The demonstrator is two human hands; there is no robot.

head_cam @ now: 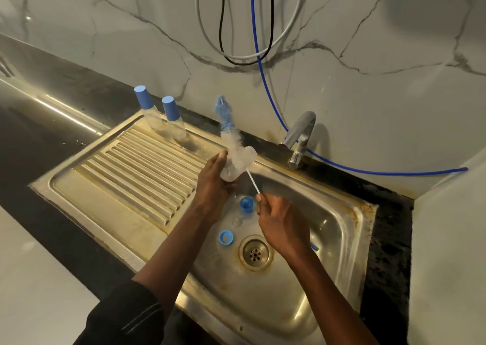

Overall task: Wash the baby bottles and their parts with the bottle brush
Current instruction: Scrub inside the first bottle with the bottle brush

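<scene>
My left hand (213, 184) grips a clear baby bottle (231, 172) over the left edge of the sink basin. My right hand (282, 225) pinches the thin white handle of the bottle brush (231, 131). Its white and blue bristles rise up past the bottle toward the wall; whether they pass through the bottle or lie beside it I cannot tell. Two capped bottles (157, 113) with blue caps stand at the back of the drainboard. In the basin lie a blue cap (246, 204), a blue ring (225, 237) and a clear teat (236, 222).
The steel sink (339, 229) has a drain (254, 252) in the middle and a ribbed drainboard (136, 165) to the left. A chrome tap (299, 139) stands at the back. A blue hose (342, 164) and cables hang along the marble wall. Dark countertop surrounds the sink.
</scene>
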